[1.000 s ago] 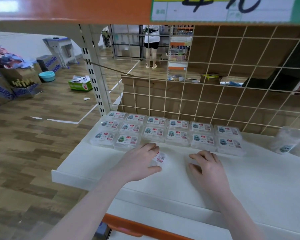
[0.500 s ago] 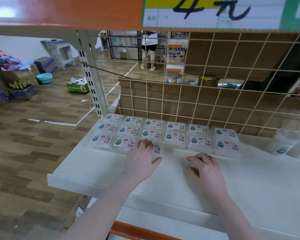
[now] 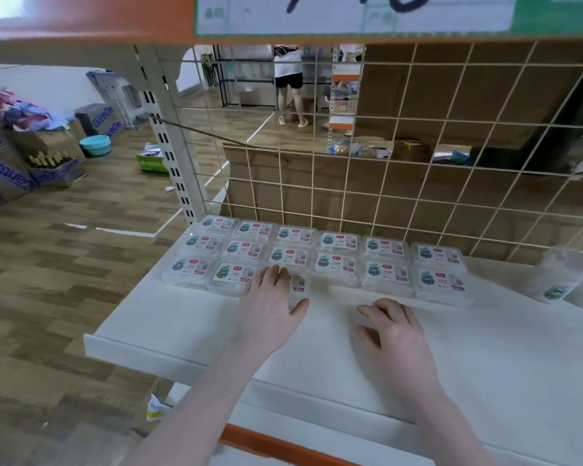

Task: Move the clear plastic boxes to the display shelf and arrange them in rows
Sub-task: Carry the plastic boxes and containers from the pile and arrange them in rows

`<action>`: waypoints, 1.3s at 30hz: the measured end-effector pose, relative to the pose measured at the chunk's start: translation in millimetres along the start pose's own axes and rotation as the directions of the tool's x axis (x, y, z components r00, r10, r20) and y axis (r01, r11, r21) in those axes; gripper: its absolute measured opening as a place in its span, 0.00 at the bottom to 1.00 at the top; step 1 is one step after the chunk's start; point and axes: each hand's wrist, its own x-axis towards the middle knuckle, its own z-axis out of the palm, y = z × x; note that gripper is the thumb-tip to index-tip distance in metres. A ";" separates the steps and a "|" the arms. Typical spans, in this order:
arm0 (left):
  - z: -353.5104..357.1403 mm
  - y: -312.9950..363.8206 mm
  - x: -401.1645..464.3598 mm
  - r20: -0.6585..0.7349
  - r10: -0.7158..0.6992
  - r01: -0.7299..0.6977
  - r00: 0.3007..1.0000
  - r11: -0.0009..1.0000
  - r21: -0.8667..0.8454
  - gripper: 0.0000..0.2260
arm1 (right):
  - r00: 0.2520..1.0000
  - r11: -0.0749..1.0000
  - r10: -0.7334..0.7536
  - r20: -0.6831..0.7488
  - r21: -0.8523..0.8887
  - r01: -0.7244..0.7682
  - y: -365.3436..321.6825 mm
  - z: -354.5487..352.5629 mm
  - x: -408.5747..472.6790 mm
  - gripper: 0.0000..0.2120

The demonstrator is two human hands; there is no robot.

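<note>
Clear plastic boxes (image 3: 337, 264) with printed labels lie flat in rows at the back of the white display shelf (image 3: 485, 358), against the wire grid. My left hand (image 3: 270, 307) lies over one more clear plastic box (image 3: 298, 284) in the front row, fingers across its top and thumb at its near side, right of two front-row boxes. Most of that box is hidden under my hand. My right hand (image 3: 394, 331) rests on the bare shelf surface, fingers loosely curled, holding nothing, in front of the boxes.
A wire grid (image 3: 418, 196) backs the shelf, and an orange upper shelf with a price sign (image 3: 317, 15) hangs overhead. Clear bagged items (image 3: 559, 280) stand at the right. Cardboard cartons (image 3: 11, 163) sit on the wooden floor at left. A person (image 3: 290, 82) stands far behind.
My left hand slid the box away from me into the front row beside the other boxes. My right hand stayed in place on the shelf.
</note>
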 end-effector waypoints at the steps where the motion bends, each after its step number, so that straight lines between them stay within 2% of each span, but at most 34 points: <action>1: -0.1 0.6 -0.6 -0.007 0.005 -0.005 1.000 1.000 -0.001 0.22 | 1.000 1.000 -0.003 0.011 0.000 0.003 0.6 -0.2 -0.9 0.14; 7: -1.7 2.2 -6.1 0.004 -0.003 0.003 1.000 1.000 -0.019 0.22 | 1.000 0.999 0.003 0.017 -0.050 -0.002 0.8 -6.4 -5.6 0.18; 13: -9.0 5.4 -18.7 -0.022 0.015 -0.017 1.000 0.998 -0.056 0.21 | 0.977 0.974 0.200 -0.067 -0.091 -0.206 3.3 -27.2 -18.0 0.17; 18: -20.7 6.6 -23.7 -0.035 0.061 -0.066 0.998 0.983 -0.173 0.18 | 0.918 0.902 0.370 -0.143 -0.182 -0.392 -7.8 -42.3 -37.9 0.19; 27: -43.3 -3.0 -38.4 0.099 0.247 -0.204 0.964 0.926 -0.319 0.25 | 0.764 0.715 0.597 -0.245 -0.271 -0.645 -51.9 -72.7 -95.0 0.17; 33: -40.4 26.5 -51.6 0.162 0.384 -0.288 0.909 0.859 -0.423 0.26 | 0.724 0.618 0.575 -0.381 -0.377 -0.689 -62.7 -106.7 -137.8 0.15; 39: -51.0 84.4 -64.1 0.133 0.511 -0.414 0.849 0.800 -0.434 0.26 | 0.636 0.532 0.605 -0.480 -0.351 -0.771 -38.0 -142.0 -169.4 0.15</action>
